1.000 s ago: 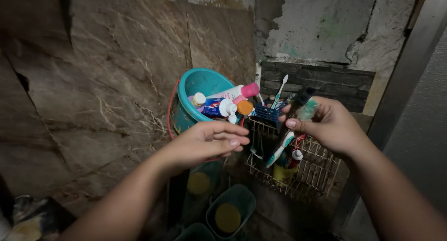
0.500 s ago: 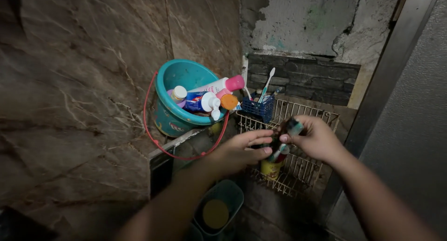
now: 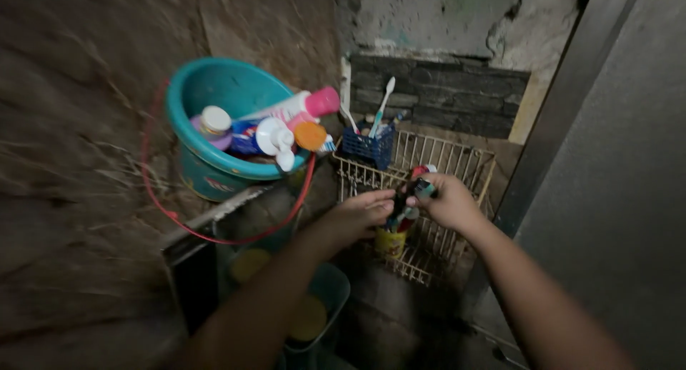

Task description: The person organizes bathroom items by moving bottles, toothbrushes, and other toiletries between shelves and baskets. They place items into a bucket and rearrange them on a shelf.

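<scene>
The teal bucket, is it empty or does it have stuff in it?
It has stuff in it. The teal bucket holds a pink-capped tube, a white-capped bottle and an orange-lidded thing, which poke above its rim.

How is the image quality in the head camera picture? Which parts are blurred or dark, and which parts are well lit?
In the head view, the stone wall on the left is smeared by motion blur; the teal bucket and wire rack are lit and fairly sharp; the left hand and right hand are a little soft; the lower edge and forearms fall into deep shadow; no glare shows.
</scene>
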